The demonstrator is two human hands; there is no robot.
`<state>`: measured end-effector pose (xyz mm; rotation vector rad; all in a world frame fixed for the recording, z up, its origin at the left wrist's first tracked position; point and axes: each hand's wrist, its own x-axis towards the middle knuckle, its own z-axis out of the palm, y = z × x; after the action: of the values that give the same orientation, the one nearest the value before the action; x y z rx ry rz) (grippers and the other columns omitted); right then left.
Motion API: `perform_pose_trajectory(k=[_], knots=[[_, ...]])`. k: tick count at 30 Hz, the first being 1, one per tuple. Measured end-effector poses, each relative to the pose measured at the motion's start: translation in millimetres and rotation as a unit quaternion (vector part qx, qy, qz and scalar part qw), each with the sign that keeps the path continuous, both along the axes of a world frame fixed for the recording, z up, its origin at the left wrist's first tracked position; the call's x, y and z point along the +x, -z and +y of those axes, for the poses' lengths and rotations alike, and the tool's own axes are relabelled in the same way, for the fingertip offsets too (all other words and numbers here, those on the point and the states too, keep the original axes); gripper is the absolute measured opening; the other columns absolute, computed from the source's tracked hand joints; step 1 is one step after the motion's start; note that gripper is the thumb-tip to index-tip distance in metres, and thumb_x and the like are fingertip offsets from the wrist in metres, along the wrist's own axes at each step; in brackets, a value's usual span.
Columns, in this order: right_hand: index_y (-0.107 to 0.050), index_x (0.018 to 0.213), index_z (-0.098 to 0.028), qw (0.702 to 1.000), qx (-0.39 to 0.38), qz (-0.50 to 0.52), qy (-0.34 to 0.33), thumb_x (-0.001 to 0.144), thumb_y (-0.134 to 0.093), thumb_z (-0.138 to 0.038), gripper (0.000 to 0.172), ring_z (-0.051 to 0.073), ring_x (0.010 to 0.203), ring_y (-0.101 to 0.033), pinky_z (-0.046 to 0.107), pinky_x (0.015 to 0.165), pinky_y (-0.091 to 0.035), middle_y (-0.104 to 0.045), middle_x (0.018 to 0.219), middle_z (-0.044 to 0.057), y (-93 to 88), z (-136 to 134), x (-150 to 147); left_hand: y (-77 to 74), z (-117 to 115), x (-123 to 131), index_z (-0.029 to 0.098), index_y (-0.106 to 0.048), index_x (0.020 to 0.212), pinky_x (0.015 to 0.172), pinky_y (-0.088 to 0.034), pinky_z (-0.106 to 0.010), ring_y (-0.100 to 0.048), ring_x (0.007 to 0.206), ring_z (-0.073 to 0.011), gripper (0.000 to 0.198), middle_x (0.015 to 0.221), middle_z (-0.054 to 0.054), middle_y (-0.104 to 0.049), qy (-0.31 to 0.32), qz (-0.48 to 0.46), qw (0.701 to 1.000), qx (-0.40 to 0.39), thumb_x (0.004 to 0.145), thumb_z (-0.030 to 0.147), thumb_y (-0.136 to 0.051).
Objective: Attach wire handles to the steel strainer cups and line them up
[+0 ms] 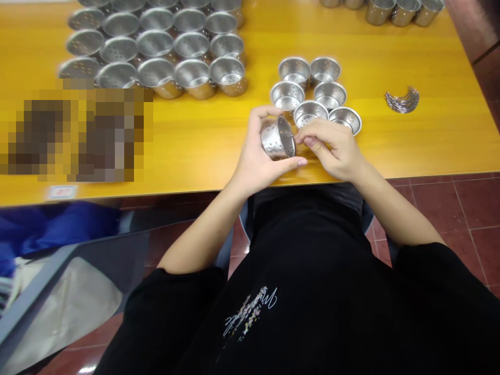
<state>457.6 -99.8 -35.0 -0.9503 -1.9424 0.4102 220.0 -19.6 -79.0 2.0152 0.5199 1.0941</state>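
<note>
My left hand [255,156] is wrapped round a small perforated steel cup [276,139], held on its side above the near edge of the yellow table [203,140]. My right hand [332,148] is pinched at the cup's rim, fingertips pressed together on a thin wire piece [288,134] that is hard to make out. Just beyond my hands stands a cluster of several similar steel cups [312,94], upright with their open sides up.
A large block of several more perforated cups [164,47] fills the table's far left. A pile of curved wire handles [402,100] lies to the right. More cups [390,10] stand at the far right edge. A pixelated patch covers the table's left. Red tiled floor lies below.
</note>
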Motion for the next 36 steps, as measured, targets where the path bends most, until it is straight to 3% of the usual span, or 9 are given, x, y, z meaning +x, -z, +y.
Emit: perform_pose_trajectory(k=[10,23,36], knots=[[-0.079,0.121,-0.025,1.000,0.026,-0.012,0.004,0.126,-0.047,-0.053,0.043,0.029,0.115,-0.075,0.053,0.113,-0.059,-0.078,0.116,0.010,2.2,0,0,-4.5,-1,0,0.038,-0.045,0.163,0.118,-0.062,-0.057,-0.071,0.137,-0.0380,0.117,0.147,-0.013,-0.067,-0.004,0.005,1.000,0.021,0.072,0.093,-0.094],[-0.076,0.123,-0.024,0.989,0.116,-0.090,-0.017,0.126,-0.051,-0.041,0.031,0.026,0.110,-0.070,0.046,0.101,-0.056,-0.073,0.117,0.008,9.0,3,1,-0.8,2,1,0.039,-0.044,0.165,0.128,-0.058,-0.060,-0.066,0.148,-0.0394,0.118,0.162,-0.013,-0.061,0.000,0.000,0.999,0.045,0.073,0.090,-0.096],[-0.075,0.127,-0.026,0.985,0.136,-0.107,-0.013,0.123,-0.053,-0.029,0.023,0.026,0.114,-0.068,0.048,0.102,-0.055,-0.071,0.122,0.007,15.0,5,0,1.8,3,1,0.040,-0.042,0.169,0.131,-0.058,-0.061,-0.068,0.147,-0.0386,0.114,0.159,-0.012,-0.062,0.019,-0.017,0.998,0.062,0.079,0.088,-0.094]])
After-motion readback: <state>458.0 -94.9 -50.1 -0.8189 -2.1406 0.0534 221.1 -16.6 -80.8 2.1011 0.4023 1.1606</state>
